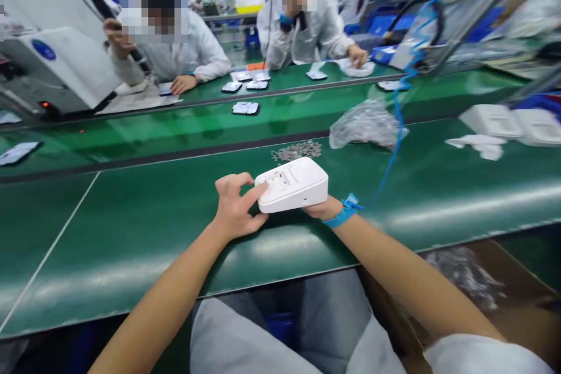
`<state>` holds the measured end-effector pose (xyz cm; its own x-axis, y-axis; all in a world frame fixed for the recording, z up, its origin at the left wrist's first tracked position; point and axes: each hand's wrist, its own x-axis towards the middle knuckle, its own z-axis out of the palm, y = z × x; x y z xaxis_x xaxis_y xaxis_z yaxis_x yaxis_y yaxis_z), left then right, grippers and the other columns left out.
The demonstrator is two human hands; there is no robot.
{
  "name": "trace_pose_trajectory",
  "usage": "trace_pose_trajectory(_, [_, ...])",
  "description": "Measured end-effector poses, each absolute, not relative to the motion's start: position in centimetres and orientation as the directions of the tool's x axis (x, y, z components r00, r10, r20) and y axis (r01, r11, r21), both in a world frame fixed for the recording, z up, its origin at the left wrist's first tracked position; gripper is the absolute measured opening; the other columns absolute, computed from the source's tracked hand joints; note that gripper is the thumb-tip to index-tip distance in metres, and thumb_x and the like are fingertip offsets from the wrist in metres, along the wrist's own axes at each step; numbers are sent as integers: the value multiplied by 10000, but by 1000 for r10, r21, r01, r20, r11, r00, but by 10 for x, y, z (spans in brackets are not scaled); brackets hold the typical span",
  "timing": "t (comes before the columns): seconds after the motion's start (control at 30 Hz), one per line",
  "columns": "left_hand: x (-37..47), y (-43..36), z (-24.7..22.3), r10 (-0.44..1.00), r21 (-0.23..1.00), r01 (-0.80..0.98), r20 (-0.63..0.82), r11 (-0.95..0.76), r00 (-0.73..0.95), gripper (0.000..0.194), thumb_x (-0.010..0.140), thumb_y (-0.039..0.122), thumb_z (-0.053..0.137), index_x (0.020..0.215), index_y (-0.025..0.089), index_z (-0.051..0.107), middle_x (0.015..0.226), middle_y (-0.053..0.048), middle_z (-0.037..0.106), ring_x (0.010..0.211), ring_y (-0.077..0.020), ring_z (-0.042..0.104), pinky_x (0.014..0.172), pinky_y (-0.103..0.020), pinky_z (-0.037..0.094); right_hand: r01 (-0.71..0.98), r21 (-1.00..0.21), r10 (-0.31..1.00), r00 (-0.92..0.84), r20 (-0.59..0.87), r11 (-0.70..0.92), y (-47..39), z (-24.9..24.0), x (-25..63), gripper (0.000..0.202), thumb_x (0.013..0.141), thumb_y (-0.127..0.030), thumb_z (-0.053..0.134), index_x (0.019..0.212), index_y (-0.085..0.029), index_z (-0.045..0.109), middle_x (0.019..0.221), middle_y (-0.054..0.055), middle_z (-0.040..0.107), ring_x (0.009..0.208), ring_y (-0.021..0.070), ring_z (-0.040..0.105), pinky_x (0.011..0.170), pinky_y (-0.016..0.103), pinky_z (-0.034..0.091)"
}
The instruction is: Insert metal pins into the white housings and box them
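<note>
A white wedge-shaped plastic device (298, 185) is held just above the green work surface, its recessed face with small contacts turned up. My left hand (236, 204) has its fingers curled at the device's left end, one fingertip on the recessed face and the thumb low by the near edge. From below and to the right, my right hand (323, 209) supports it; most of those fingers are hidden under the device. A blue wrist strap (344, 212) circles my right wrist. Just behind the device lies a loose pile of small metal parts (298, 151).
A clear plastic bag (368, 124) lies behind to the right, beside a hanging coiled blue cord (401, 105). White housings (497, 121) stand at far right. Across the green conveyor belt (188, 128), which carries a small flat unit (245, 108), two co-workers sit. An open cardboard box (521, 280) is below right.
</note>
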<state>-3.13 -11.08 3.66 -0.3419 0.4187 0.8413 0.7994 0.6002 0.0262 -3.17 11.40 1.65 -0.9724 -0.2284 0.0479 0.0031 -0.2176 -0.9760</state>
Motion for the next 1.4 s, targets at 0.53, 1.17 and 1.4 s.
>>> trace_pose_trajectory(0.53, [-27,-98,42,376,451,756,674,474,-637,63,890,271,656,912,216,678,963,-32,767,997,-234,563,891,-441,384,273,-933,-308,-931,-196,-234,87,42,-21,472,619,-513,916,764,-175,620,598,-36,551,491,66,441,431,182,303])
trace_pose_trajectory(1.17, [-24,-95,35,339,513,743,671,430,-659,152,839,170,627,982,218,634,978,-25,738,995,-219,606,892,-431,409,228,-964,-201,-959,-198,-136,79,45,-18,339,646,-410,826,785,-158,647,537,-38,559,464,76,472,387,165,325])
trace_pose_trajectory(1.4, [-25,-96,36,355,494,761,682,420,-639,126,845,202,638,970,214,640,962,-29,730,980,-214,612,886,-425,417,189,-977,-226,-960,-163,-97,78,45,-17,322,651,-407,830,753,-162,648,547,-29,567,478,85,488,393,176,352])
